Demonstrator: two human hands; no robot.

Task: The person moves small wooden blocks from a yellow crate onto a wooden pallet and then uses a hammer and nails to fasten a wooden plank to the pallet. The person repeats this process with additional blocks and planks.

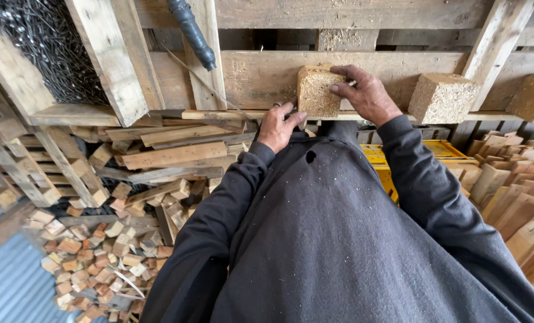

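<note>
Workshop setting, timber everywhere; wooden pallet [261, 75] lying across the upper field of view, boards running left to right.

Pressed-chip block [315, 91] seated against a pallet board, near centre of view, standing on its lower edge on a thin board beneath. Light tan, coarse particle texture, squarish.

Right hand [365, 94] laid over the block's upper right corner, fingers [346, 81] curled onto top and side face, closed on the block. Left hand [277, 127] just below and left of the block, thumb tip touching or nearly touching its lower left corner; fingers partly curled, not wrapped around anything visible. Whether left hand actually grips: cannot tell from this view.

Both arms in dark grey sleeves [219, 227], flecked with pale sawdust. Small hole in the dark garment near the chest.

Second chip block [441, 97] resting further right along the same pallet, well apart from the hands. Third one [533, 97] partly cut off at right edge.

Black hose [190, 30] hanging from top, ending just above the long pallet board, left of the hands.

Dense mass of dark nails [45, 48] packed in upper left corner behind slanted planks.

Heap of small offcuts [99, 257] at lower left, with longer boards [171, 155] stacked above it. Yellow crate [440, 149] partly hidden behind right sleeve. Stack of cut wood pieces [518, 197] at right. Blue corrugated sheet [9, 281] in lower left corner.
</note>
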